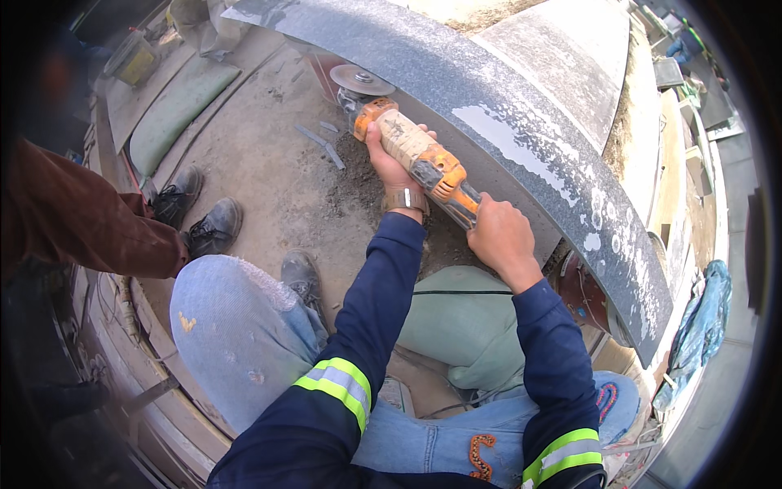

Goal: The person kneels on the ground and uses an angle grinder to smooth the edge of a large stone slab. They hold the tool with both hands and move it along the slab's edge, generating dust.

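Observation:
An orange angle grinder (407, 140) with tan tape around its body lies across both my hands. My left hand (393, 163) grips the taped middle from below, thumb along the near side. Farther back, my right hand (503, 236) is wrapped around the rear handle end. The round grinder disc (361, 80) sits at the far end, right by the near edge of a long grey stone slab (489, 122); whether it touches the stone I cannot tell. Dust and pale patches cover the slab's top. Thin grey strips (322, 147) lie on the ground left of the grinder.
Another person's legs in brown trousers (90, 212) and dark shoes (204, 220) stand close on the left. A green sack (175, 114) and a bucket (133, 61) lie beyond. Under my knees is a pale green bag (464, 318). Blue plastic sheeting (700, 326) hangs at the right.

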Motion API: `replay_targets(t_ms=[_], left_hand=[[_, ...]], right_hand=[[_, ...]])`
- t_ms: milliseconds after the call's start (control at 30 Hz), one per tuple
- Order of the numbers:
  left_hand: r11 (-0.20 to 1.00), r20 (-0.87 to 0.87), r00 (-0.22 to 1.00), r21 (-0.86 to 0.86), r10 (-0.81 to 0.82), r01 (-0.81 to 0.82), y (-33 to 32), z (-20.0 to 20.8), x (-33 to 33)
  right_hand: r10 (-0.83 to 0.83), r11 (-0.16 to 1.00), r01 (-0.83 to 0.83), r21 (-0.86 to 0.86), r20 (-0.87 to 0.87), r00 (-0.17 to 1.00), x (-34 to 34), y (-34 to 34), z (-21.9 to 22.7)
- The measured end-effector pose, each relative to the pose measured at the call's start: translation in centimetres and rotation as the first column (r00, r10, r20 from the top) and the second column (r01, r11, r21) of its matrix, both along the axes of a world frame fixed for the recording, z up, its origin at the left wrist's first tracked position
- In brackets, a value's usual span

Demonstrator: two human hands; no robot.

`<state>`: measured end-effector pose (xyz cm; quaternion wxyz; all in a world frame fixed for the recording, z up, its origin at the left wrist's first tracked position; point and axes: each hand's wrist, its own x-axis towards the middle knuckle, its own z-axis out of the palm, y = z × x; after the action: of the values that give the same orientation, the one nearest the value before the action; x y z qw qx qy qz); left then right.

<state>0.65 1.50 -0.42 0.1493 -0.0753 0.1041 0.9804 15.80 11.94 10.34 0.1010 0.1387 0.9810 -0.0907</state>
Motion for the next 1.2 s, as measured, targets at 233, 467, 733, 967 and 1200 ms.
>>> replay_targets(t_ms=[233,467,733,967,1200], left_hand=[[1.000,-0.002,1.000,0.005,-0.003,0.003,0.1,-0.2,0.1],[1.000,-0.001,1.000,-0.016,0.016,-0.016,0.2,-0.1,0.4],[1.000,0.008,1.000,-0.018,0.015,-0.015,0.3,0.1,0.8],[1.000,-0.003,1.000,-0.013,-0.001,0.001,0.3,-0.5,-0.1],[1.000,-0.018,1.000,0.019,0.025,-0.025,0.2,0.2,-0.8]], right_hand=[[0.003,1.000,-0.003,0.004,0.012,1.000,0.2,0.0,0.2],[0.013,1.000,-0.012,0.013,-0.018,1.000,0.5,0.0,0.3],[0.029,0.999,-0.027,0.044,-0.042,0.999,1.0,0.0,0.5],[0.051,0.998,-0.048,0.044,-0.082,0.995,0.4,0.0,0.0],[0.068,0.995,-0.062,0.078,-0.065,0.996,-0.8,0.0,-0.8]])
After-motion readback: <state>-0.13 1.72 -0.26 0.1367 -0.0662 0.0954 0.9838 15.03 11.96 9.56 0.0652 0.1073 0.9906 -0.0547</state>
